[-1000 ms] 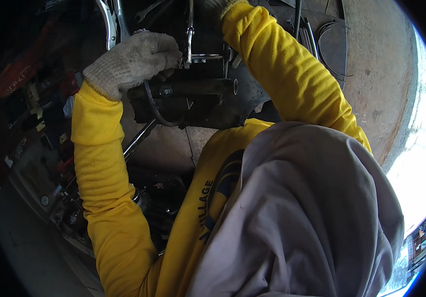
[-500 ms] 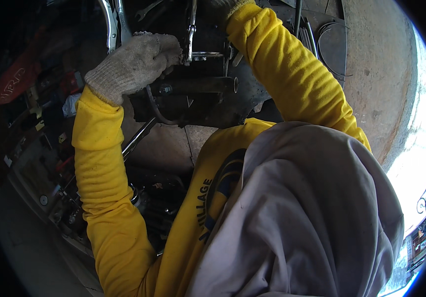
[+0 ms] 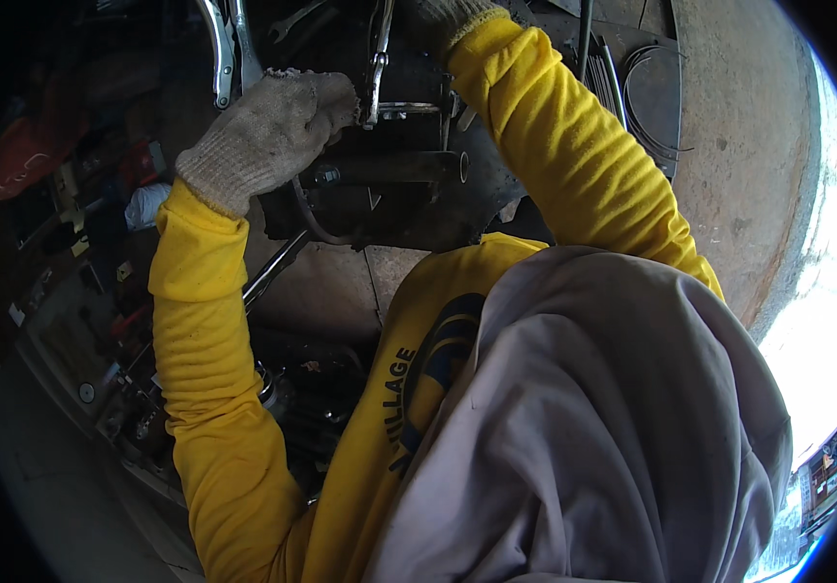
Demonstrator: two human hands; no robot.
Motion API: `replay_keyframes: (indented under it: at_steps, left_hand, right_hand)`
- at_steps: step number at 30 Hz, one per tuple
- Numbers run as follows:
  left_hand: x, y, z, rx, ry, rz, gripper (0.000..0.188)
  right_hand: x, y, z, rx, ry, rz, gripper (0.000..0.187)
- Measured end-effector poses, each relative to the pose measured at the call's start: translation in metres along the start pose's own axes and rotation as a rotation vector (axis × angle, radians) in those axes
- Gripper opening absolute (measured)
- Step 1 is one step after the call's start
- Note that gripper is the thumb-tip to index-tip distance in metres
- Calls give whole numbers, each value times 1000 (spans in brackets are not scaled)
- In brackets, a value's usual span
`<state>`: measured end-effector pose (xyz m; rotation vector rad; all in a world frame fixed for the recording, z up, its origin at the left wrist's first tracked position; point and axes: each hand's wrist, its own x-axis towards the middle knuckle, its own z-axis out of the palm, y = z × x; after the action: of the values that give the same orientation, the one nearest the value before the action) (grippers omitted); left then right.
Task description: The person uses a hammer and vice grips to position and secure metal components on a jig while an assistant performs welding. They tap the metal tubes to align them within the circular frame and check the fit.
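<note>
My left hand (image 3: 278, 131), in a grey knitted work glove, has its fingers curled. Whatever is inside them is hidden by the glove. Just to its right stands a shiny metal clamp-like tool (image 3: 378, 68), close to the fingertips, with a short metal bar (image 3: 409, 107) at its lower end. My right hand (image 3: 450, 17), also gloved, is at the top edge beyond the tool; its fingers are dark and partly cut off. Below both hands lies a dark steel tube (image 3: 409, 168) with an open end. Locking pliers (image 3: 221, 58) show behind the left glove.
An open-end wrench (image 3: 294, 21) lies at the top. Thin rods (image 3: 605, 87) and a coil of wire (image 3: 647, 102) rest at the right. Red items (image 3: 25, 160) and a white plastic bag (image 3: 146, 206) are at the left. A bent cable (image 3: 304, 209) runs below the left hand.
My left hand has shifted slightly right and down, its fingers still curled. My right hand has come slightly lower into view, more of its glove now showing.
</note>
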<state>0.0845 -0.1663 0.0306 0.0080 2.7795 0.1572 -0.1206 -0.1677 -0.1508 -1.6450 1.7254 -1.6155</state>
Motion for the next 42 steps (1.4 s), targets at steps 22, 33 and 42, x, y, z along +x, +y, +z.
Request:
replay_keyframes:
  at_steps: [22, 33, 42]
  left_hand:
    - [18, 7, -18, -702, -253, -582, 23]
    - [28, 7, -28, -685, -347, -641, 29]
    - [24, 6, -23, -713, -308, -618, 28]
  right_hand:
    - [3, -24, -6, 15, -113, 83, 45]
    - [3, -48, -35, 360, -109, 58, 46]
    - [20, -49, -34, 490, -285, 189, 40]
